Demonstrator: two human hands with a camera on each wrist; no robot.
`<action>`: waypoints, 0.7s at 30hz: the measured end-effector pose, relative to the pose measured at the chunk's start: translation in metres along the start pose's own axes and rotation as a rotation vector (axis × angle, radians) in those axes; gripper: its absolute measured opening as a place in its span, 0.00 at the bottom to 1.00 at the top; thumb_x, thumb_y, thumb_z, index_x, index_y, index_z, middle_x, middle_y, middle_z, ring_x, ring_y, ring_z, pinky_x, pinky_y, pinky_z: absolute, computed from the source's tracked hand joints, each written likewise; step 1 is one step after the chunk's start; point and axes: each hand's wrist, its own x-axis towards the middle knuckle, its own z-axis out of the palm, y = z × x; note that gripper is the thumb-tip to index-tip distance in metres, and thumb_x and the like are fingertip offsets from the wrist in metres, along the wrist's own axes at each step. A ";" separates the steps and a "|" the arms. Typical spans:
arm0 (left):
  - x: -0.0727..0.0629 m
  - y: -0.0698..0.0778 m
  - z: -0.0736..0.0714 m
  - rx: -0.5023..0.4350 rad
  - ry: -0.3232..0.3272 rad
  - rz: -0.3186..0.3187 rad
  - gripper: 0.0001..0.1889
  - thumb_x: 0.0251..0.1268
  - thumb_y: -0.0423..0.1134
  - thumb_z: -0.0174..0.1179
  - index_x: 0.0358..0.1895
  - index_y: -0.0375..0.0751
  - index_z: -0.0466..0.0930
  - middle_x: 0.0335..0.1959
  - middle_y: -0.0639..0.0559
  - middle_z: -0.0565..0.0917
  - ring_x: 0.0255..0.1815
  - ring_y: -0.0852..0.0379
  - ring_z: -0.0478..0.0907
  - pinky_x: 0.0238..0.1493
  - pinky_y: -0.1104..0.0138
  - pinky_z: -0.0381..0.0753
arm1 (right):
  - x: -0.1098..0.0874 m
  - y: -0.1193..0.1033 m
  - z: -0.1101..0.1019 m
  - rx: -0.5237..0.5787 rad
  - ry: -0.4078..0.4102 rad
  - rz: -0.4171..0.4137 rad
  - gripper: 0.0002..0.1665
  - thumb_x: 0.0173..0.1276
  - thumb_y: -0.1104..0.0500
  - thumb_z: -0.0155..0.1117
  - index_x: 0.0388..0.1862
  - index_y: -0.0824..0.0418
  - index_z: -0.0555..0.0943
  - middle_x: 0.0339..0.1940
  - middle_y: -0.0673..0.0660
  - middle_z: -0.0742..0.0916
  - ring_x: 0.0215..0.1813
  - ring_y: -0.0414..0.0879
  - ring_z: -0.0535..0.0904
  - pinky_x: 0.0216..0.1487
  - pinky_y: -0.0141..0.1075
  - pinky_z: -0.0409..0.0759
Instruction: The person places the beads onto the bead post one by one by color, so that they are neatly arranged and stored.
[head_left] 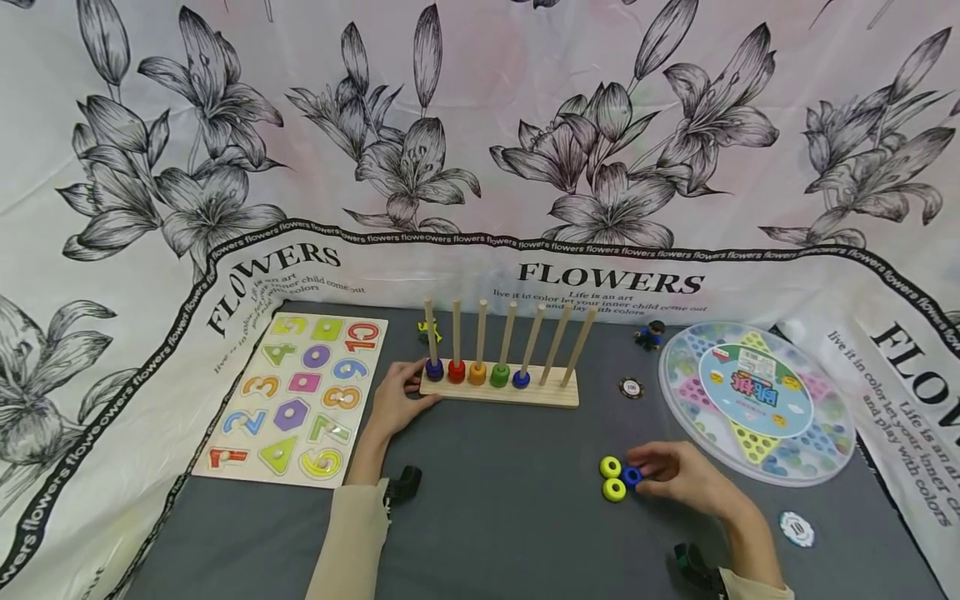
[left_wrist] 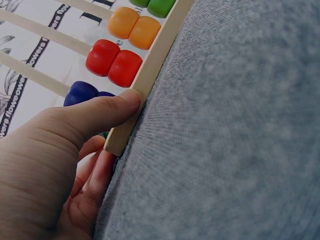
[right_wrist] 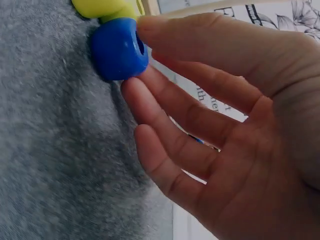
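Note:
A wooden peg rack (head_left: 551,395) stands at the middle of the table. Rings sit low on its pegs: dark blue (head_left: 433,370), red (head_left: 456,372), orange (head_left: 477,373), green (head_left: 500,376) and blue (head_left: 522,380). The two pegs at the right end are bare. My left hand (head_left: 397,400) grips the rack's left end, thumb (left_wrist: 112,107) on the base's front side. To the right, my right hand (head_left: 686,477) pinches a loose blue ring (right_wrist: 117,50) between thumb and fingers. Two yellow rings (head_left: 610,467) lie right beside it on the cloth.
Left of the rack lies a number-and-shape puzzle board (head_left: 251,437). A round game box (head_left: 675,408) sits at the right. Nearby are a black chip (head_left: 632,387), a white chip (head_left: 797,529), a small toy figure (head_left: 651,335) and a yellow toy (head_left: 424,327) behind the rack.

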 end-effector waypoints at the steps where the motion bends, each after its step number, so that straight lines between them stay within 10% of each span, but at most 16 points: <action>1: 0.000 0.000 0.000 0.000 0.000 0.000 0.36 0.52 0.35 0.76 0.66 0.32 0.74 0.50 0.38 0.73 0.49 0.44 0.77 0.56 0.57 0.83 | 0.001 0.001 0.001 -0.004 -0.007 0.002 0.23 0.62 0.67 0.71 0.54 0.76 0.79 0.48 0.70 0.84 0.42 0.43 0.83 0.40 0.32 0.86; 11: -0.002 -0.001 0.002 0.001 0.001 0.006 0.36 0.51 0.34 0.76 0.65 0.31 0.74 0.47 0.39 0.73 0.47 0.45 0.77 0.55 0.57 0.84 | 0.005 0.001 0.004 -0.065 0.054 0.042 0.18 0.61 0.64 0.73 0.49 0.71 0.83 0.42 0.60 0.84 0.39 0.39 0.81 0.37 0.32 0.85; 21: 0.000 -0.003 0.002 0.000 0.016 0.016 0.36 0.50 0.34 0.76 0.65 0.32 0.74 0.46 0.41 0.73 0.47 0.46 0.78 0.54 0.59 0.84 | 0.044 -0.045 -0.005 -0.092 0.394 -0.115 0.18 0.65 0.67 0.69 0.54 0.70 0.82 0.46 0.63 0.85 0.42 0.36 0.82 0.43 0.26 0.84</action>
